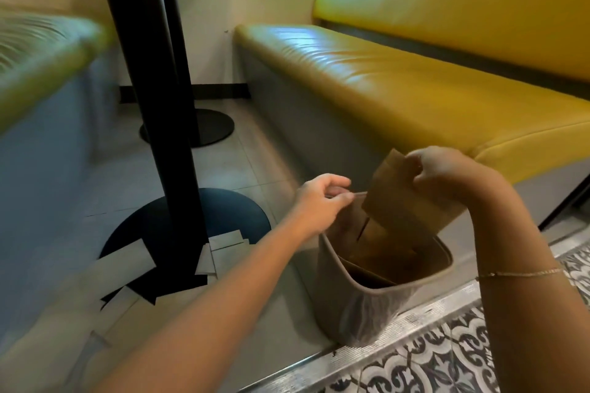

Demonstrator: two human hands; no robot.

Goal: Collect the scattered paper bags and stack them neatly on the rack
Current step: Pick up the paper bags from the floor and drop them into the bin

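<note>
My right hand (447, 171) grips the top of a brown paper bag (405, 198) held tilted over a beige bin (360, 306) on the floor. More brown bags (380, 254) stand inside the bin. My left hand (322, 198) is just left of the held bag, above the bin's rim, its fingers curled and pinching the thin upper edge of a bag in the bin. Several flat pale paper bags (124, 265) lie scattered on the floor around the round black table base (230, 210).
Two black table posts (150, 80) rise at the left. A yellow bench seat (399, 80) runs along the right, and another yellow seat (41, 51) is at the far left. Patterned tiles (447, 344) lie beyond a metal floor strip at the lower right.
</note>
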